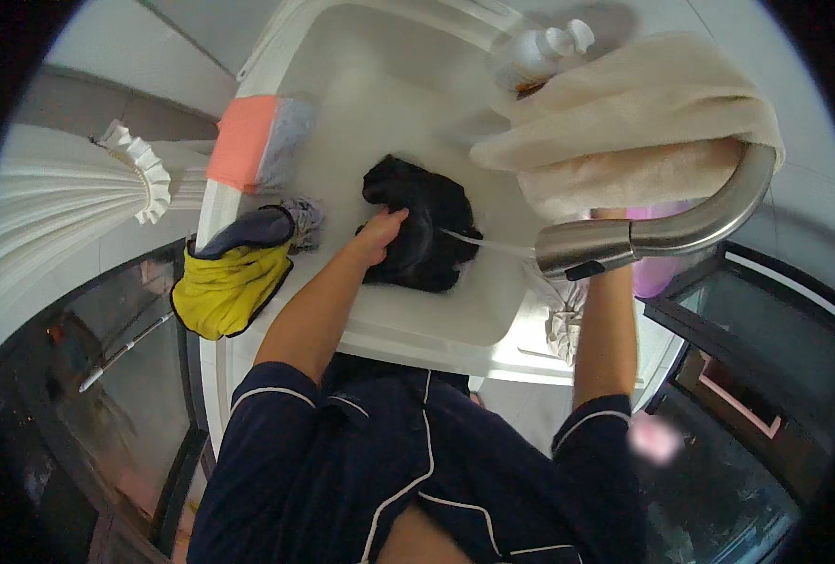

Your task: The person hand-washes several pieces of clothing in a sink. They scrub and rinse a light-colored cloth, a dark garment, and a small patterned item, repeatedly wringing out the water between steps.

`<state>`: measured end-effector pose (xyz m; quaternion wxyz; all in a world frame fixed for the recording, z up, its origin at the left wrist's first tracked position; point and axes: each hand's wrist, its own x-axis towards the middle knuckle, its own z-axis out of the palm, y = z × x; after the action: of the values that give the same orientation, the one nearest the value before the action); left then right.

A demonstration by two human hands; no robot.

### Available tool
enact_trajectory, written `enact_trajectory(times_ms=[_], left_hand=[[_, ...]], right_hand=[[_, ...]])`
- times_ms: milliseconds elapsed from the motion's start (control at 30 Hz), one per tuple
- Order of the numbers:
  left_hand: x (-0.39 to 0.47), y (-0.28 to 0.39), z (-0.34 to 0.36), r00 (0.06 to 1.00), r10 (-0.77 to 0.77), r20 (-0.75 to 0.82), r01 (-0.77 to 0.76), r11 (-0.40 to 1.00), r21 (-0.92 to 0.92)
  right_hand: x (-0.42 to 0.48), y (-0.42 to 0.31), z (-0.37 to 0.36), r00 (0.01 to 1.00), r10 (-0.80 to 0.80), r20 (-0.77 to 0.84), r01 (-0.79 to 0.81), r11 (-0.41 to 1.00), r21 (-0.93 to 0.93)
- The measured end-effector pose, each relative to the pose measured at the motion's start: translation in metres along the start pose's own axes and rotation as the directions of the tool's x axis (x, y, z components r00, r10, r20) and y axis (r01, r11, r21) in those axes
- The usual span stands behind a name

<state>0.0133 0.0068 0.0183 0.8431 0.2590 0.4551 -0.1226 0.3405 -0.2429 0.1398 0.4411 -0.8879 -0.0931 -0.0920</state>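
My left hand (383, 234) grips the near left edge of a wet black cloth (431, 247), thumb on top and the other fingers partly hidden. The cloth lies bunched in the basin of a white laundry sink (403, 321). From the brushed-metal faucet (699, 229), a thin stream of water (502, 244) runs onto it. My right forearm passes under the faucet's spout, and a beige towel (636, 120) draped over the faucet hides the right hand. What that hand touches cannot be seen.
Over the sink's left rim hang a coral-and-grey cloth (248, 144) and a yellow-and-grey cloth (237, 289). A white pump bottle (540, 56) stands behind the towel. A crumpled pale cloth (564, 324) lies at the right rim, near a pink translucent container (650, 275). A tied white curtain (72, 190) hangs left.
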Motion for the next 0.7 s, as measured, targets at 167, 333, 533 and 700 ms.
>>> enact_trajectory(times_ms=[167,333,533,700], left_hand=[[-0.008,0.001,0.034,0.998,0.008,0.060,-0.004,0.998,-0.060],[0.007,-0.020,0.054,0.994,0.041,0.101,0.001,0.923,-0.385],[0.009,-0.022,0.039,0.992,-0.023,0.127,0.079,0.885,-0.458],[-0.027,0.007,0.036,0.993,0.106,0.047,-0.097,0.982,-0.165]], right_hand=[[-0.115,0.004,0.021,0.993,-0.008,0.120,0.002,0.999,0.053],[-0.227,0.005,0.054,0.879,0.126,0.461,-0.123,0.992,-0.036],[-0.263,-0.002,0.091,0.610,0.573,0.548,-0.713,0.698,0.064],[-0.245,-0.044,0.074,0.484,0.691,0.537,-0.862,0.482,0.157]])
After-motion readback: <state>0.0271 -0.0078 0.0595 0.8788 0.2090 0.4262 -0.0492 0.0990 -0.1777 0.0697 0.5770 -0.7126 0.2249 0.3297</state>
